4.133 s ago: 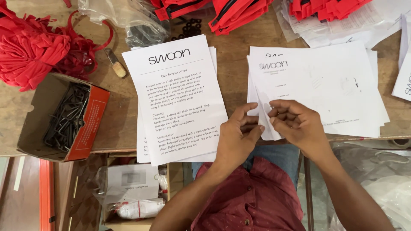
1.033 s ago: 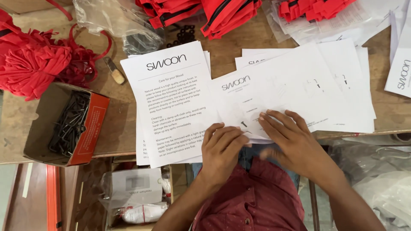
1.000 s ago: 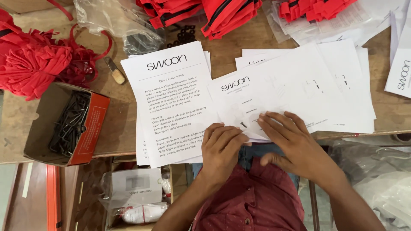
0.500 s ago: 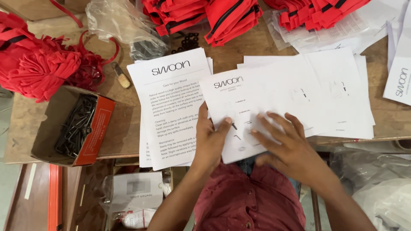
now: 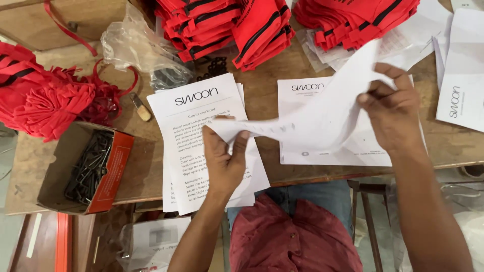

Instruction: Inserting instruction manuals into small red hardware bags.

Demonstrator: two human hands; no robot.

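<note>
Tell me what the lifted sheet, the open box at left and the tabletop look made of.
Lifted sheet: thin matte white paper; it curls between both hands. Open box: cardboard, brown inside, orange-red outside. Tabletop: probably bare wood or plywood; faint grain, dull worn finish.

Illumination is even and moderately bright, diffuse, with no single source identifiable. Shadows are soft: a faint one lies on the tabletop (image 5: 282, 100) under the lifted sheet (image 5: 322, 118), and a darker one fills the cardboard box (image 5: 65, 166). No blown highlights on the white paper; mild sheen shows on the clear plastic bag (image 5: 141, 50). The lifted sheet is smeared by motion blur, its print illegible. The stacked leaflets (image 5: 201, 126) are sharp. Space below the tabletop is dimmer. Straight edges bow slightly toward the frame borders.
</note>
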